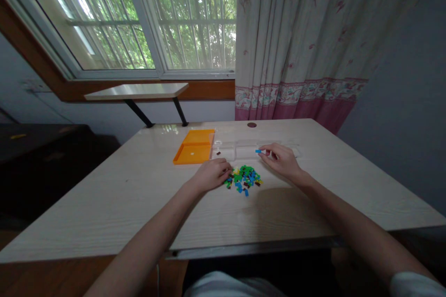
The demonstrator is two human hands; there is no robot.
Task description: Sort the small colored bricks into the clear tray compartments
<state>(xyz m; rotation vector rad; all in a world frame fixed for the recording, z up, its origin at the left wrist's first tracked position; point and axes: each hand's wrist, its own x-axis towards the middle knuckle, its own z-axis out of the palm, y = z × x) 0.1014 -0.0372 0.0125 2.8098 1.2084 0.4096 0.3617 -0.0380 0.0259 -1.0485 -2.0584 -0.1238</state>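
Observation:
Small building bricks in green, blue, yellow and dark brown lie in a loose pile (245, 177) on the table. My left hand (212, 174) rests at the pile's left edge, fingers curled down together. Whatever its fingertips hold, if anything, is hidden. My right hand (280, 160) pinches a small blue brick (258, 151) between thumb and fingers, over a clear plastic compartment tray (235, 151) behind the pile. One dark brown brick (218, 153) sits in the tray's left compartment. The tray's right part is partly covered by my right hand.
An open orange plastic case (193, 146) with a small white piece (192, 153) in it lies left of the tray. A dark round spot (251, 125) marks the table's (139, 204) far edge. A raised white shelf (139, 91) stands at the back left, before the window.

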